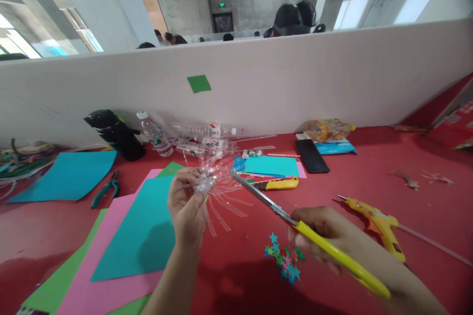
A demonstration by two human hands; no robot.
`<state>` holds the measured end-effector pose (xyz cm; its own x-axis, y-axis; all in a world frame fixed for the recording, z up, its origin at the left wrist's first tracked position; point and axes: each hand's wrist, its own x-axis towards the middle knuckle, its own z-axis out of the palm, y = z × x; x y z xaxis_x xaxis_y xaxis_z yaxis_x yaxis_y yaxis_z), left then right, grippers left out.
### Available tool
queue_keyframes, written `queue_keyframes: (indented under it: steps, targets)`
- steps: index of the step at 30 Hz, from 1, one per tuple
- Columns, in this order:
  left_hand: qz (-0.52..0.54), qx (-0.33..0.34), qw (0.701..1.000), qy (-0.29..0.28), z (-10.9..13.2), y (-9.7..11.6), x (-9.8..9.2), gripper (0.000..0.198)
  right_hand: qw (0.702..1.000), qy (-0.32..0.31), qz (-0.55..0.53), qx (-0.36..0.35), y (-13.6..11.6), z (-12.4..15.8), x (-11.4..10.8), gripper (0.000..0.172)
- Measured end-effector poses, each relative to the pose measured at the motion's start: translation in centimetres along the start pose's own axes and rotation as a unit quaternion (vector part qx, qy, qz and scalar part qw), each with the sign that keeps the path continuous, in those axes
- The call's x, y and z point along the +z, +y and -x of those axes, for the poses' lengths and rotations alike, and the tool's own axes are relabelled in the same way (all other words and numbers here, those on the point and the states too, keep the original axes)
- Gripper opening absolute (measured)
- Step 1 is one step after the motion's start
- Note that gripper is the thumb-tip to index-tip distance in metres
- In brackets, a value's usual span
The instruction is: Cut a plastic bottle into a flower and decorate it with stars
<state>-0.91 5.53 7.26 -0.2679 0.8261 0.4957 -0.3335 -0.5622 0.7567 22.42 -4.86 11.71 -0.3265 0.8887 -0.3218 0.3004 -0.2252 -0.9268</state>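
My left hand point(189, 206) pinches a clear plastic bottle piece point(204, 183) that is cut into many thin strips, which fan outward. In my right hand point(323, 231) is a pair of scissors point(266, 201) with yellow handles. The blades point up and left, their tips close to the strips; whether they touch I cannot tell. Below the blades, small paper stars point(284, 258) in blue, green and pink lie on the red table point(236, 266). A yellow utility knife point(281, 184) rests just behind the scissors.
Coloured paper sheets point(142, 241) and pliers point(107, 189) lie at left. Along the white partition point(258, 83) are a black flask point(114, 133), an upright water bottle point(155, 133) and several lying bottles point(207, 131). A phone point(312, 155) and a yellow glue gun point(380, 224) lie right.
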Motion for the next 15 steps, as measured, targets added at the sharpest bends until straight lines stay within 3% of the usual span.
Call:
queue_keyframes:
  steps: [15]
  targets:
    - [-0.026, 0.029, 0.999, -0.01, 0.29, 0.06, 0.34, 0.022, 0.999, -0.006, -0.031, -0.006, -0.12, -0.06, 0.06, 0.032]
